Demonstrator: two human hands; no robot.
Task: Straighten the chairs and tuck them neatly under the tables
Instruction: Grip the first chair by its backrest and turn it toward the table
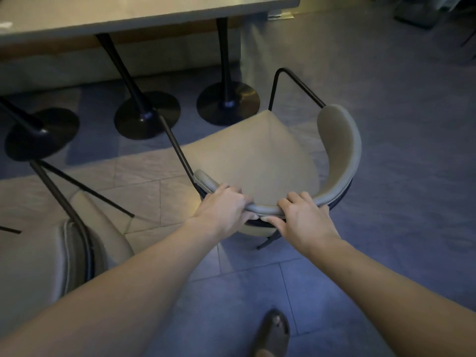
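Grey tiled floor, dim room, pale table ahead. Beige padded armchair with black metal frame angled; left hand, right hand both wrapped tight round backrest.

Dim, bluish light; warm patch on floor; soft blur, edges bowed.

Open floor lay right of the chair. Three pedestal bases stood under the counter; a second chair crowded the left.
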